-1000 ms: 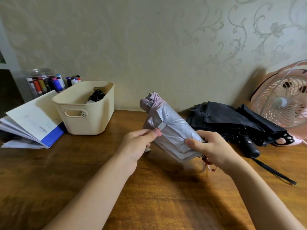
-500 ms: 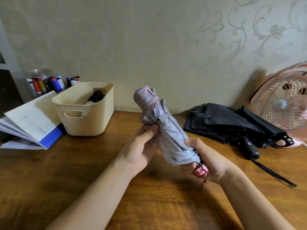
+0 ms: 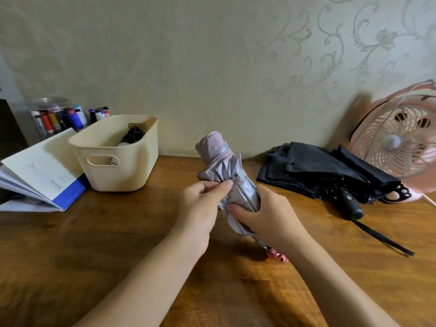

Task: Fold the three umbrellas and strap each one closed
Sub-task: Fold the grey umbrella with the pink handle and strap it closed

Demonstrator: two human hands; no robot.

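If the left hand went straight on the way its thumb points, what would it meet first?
The pale umbrella that the left hand pinches; behind that, probably the black umbrella, though depth is unclear.

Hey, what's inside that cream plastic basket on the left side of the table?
Inside the cream basket, a black item with thin white check lines shows at the far end, with something white just below it. The basket's front wall hides the rest.

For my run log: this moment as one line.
left grip: pinches pink umbrella | right grip: holds its lower canopy | black umbrella: loose on table
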